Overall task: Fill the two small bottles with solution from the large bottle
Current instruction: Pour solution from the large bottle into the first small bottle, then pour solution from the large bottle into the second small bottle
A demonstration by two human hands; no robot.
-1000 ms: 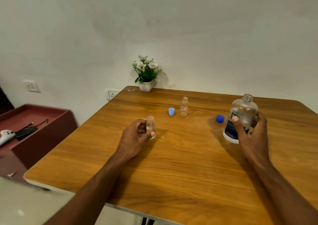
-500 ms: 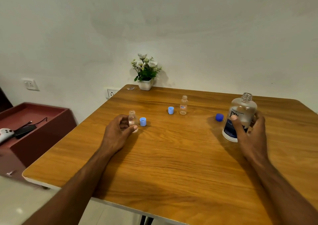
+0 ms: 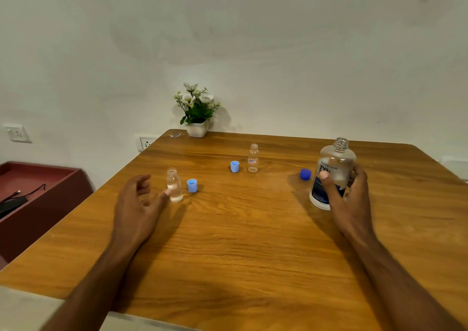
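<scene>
At centre left the left hand [image 3: 136,204], fingers loosely spread, thumb tip at the uncapped small bottle [image 3: 174,185] standing by its light blue cap [image 3: 192,185], looks to be freeing it, while the right hand [image 3: 347,194] grasps the open large solution bottle [image 3: 334,171] at right, likely readying the other small bottle [image 3: 253,158].

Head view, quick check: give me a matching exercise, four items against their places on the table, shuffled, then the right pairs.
Items:
1. large bottle
2. dark blue cap
3. labelled small bottle
4. small bottle with liquid

Places:
A. by the left hand's thumb
B. gripped by the right hand
C. just left of the large bottle
D. mid-table, light blue cap to its left

Pairs: 1-B, 2-C, 3-D, 4-A
</scene>
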